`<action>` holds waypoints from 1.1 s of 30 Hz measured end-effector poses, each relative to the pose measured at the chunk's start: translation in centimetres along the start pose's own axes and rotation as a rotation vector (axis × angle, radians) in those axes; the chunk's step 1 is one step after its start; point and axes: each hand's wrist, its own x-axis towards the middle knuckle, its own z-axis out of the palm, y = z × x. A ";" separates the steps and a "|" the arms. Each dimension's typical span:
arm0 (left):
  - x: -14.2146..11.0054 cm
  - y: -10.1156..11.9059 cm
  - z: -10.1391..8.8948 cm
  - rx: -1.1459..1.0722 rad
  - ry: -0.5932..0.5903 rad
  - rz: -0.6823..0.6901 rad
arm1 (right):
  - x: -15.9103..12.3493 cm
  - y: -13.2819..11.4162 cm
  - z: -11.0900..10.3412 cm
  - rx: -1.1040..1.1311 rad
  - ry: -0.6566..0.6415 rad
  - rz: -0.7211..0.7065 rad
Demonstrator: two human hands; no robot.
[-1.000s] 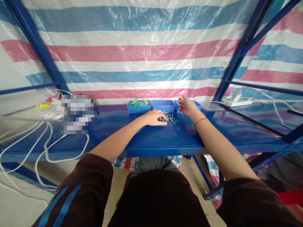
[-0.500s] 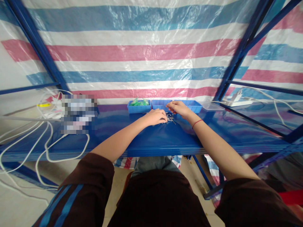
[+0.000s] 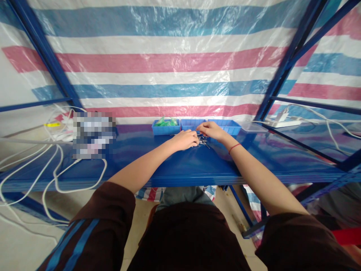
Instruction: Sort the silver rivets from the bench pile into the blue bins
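Note:
A loose pile of thin, shiny metal pieces like screws or nails (image 3: 203,141) lies on the blue shelf top (image 3: 194,162). My left hand (image 3: 185,139) rests at the pile's left side, palm down, its fingers curled together over some pieces. Whatever is under those fingertips is hidden. Just above the pile, my right hand (image 3: 212,130) bends down with thumb and fingertips pinched together; anything between them is too small to make out. Behind the hands stand a middle blue bin (image 3: 193,123) and a right blue bin (image 3: 229,127), the middle one partly covered by my right hand.
A left blue bin (image 3: 166,130) holds green plastic-looking items (image 3: 167,122). White cables (image 3: 81,191) loop over the shelf's left side, beside a blurred-out object (image 3: 94,133). A clear flat tray (image 3: 254,127) and a white power strip (image 3: 284,122) lie at the right. Blue metal posts frame both sides.
My right hand has shifted slightly left and its fingers now point down toward the pile, closer to my left hand. My left hand has barely moved.

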 end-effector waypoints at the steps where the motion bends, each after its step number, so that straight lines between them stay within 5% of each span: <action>1: 0.0 0.0 0.0 -0.003 -0.006 0.004 | 0.0 0.1 0.0 -0.002 -0.002 -0.010; 6: 0.1 0.4 0.7 0.031 0.089 -0.013 | 0.2 0.3 0.0 -0.008 -0.018 -0.037; 14: 1.1 -0.5 1.2 -0.385 0.527 -0.227 | -0.3 -0.8 0.1 0.072 -0.024 -0.126; 21: 1.5 -1.3 1.5 -0.642 0.575 -0.310 | -0.5 -1.3 0.2 0.147 0.068 -0.200; 33: 1.5 -1.6 1.5 -0.717 0.533 -0.304 | -0.8 -1.7 0.1 0.100 0.109 -0.254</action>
